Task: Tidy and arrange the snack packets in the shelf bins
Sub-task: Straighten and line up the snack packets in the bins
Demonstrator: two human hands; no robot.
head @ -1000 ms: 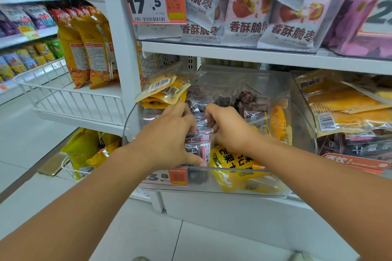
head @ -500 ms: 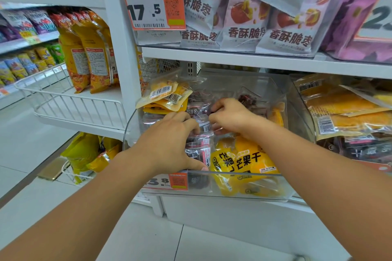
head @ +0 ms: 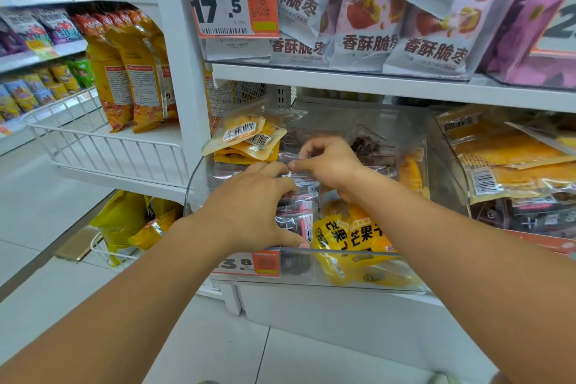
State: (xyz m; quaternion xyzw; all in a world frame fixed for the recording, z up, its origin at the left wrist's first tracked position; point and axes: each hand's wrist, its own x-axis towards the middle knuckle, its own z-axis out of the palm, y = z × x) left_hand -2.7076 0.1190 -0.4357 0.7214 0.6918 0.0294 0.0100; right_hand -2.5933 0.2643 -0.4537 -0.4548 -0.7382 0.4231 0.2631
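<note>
Left hand [head: 249,212] is gripping the dark clear packets [head: 299,212] at the clear bin [head: 358,284] front, fingers curled round them. Right hand [head: 330,165] is pinching a clear packet further back; yellow mango packets [head: 352,237] are lying just right. Best squaring the stack upright, keeping the grip light.

Bin [head: 358,271] w/ clear glossy plastic walls, smooth. Dark snack packets [head: 296,215] at its front edge: transparent crinkly film, shiny, under left hand [head: 249,212] and right hand [head: 330,162], both bare skin. Yellow mango packets [head: 352,240] at front right corner: glossy printed plastic. Pale jujube bags [head: 367,37] on shelf above look matt-ish film. Price tag [head: 230,0]: smooth printed paper/card, orange border. Shelf edge [head: 374,84]: white painted metal, satin. Wire basket [head: 103,146] at left: white coated wire. Floor [head: 46,212]: pale glossy tile.
</note>
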